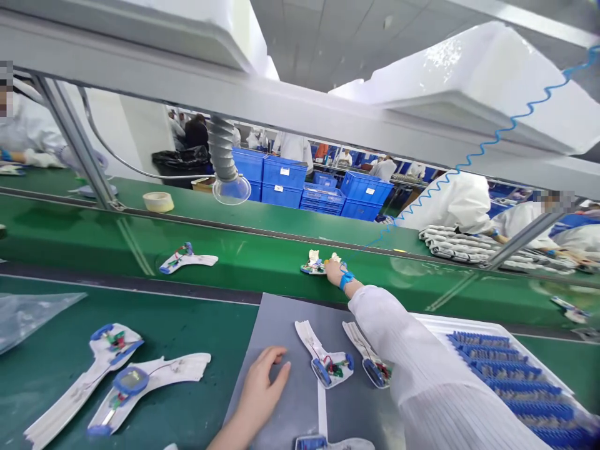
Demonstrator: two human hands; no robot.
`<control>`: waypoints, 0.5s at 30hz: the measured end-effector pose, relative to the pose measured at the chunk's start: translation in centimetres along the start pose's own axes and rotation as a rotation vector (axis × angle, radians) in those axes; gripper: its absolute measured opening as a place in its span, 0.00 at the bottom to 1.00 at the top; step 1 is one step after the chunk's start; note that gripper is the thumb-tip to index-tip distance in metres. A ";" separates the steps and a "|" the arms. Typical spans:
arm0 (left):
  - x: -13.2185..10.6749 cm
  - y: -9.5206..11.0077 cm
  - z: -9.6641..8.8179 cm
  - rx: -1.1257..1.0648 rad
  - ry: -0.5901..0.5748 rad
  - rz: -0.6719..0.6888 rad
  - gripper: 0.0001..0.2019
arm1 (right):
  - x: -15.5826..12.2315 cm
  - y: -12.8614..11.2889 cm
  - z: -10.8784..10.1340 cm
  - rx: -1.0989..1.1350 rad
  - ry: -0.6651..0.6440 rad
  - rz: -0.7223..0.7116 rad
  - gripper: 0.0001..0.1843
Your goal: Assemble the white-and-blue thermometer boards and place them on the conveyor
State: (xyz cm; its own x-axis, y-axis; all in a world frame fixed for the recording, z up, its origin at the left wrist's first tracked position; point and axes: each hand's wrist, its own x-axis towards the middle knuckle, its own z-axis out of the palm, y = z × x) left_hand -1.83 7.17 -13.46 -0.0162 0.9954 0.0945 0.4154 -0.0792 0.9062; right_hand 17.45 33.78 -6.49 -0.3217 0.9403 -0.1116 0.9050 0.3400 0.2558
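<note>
My right hand (334, 270) reaches far out over the green conveyor belt (262, 259), a blue wrist strap (346, 279) on it, fingers closed on a small white assembly (315, 264) lying on the belt. My left hand (262, 387) rests flat and open on the grey mat (281, 325), holding nothing. Two white assemblies with blue parts (328, 362) (370, 362) lie on the mat just right of that hand. Another one (187, 257) sits further left on the belt.
Two more white assemblies (117, 375) lie on the green table at left, beside a clear bag (28, 312). A white tray of blue parts (515, 381) stands at right. A tape roll (158, 201), an extraction hose (222, 153), blue crates (285, 181) and other workers lie beyond.
</note>
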 end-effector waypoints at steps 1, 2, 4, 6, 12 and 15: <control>0.0 0.1 -0.1 0.003 0.006 0.012 0.12 | -0.1 -1.5 -0.3 0.014 0.020 -0.044 0.16; -0.1 0.1 -0.2 0.008 0.014 0.026 0.12 | -0.3 -3.1 -0.7 0.028 0.045 -0.095 0.16; -0.2 0.2 -0.6 0.037 0.034 0.064 0.11 | -1.0 -6.9 -1.5 0.067 0.100 -0.210 0.15; -0.2 0.0 -1.4 0.096 0.058 0.116 0.11 | -2.0 -10.8 -2.3 0.118 0.154 -0.331 0.13; 0.1 -1.4 -4.8 0.227 0.131 0.167 0.10 | -5.8 -18.8 -4.5 0.288 0.182 -0.684 0.11; 0.5 -2.4 -6.7 0.290 0.191 0.163 0.10 | -6.1 -20.0 -5.6 0.371 0.147 -0.833 0.10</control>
State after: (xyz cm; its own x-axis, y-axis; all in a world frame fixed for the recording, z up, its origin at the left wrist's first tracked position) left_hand -8.92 7.53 -12.85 -0.0863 0.9409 0.3275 0.6659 -0.1900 0.7215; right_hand -0.26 21.32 -5.51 -0.9183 0.3958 0.0077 0.3881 0.9040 -0.1791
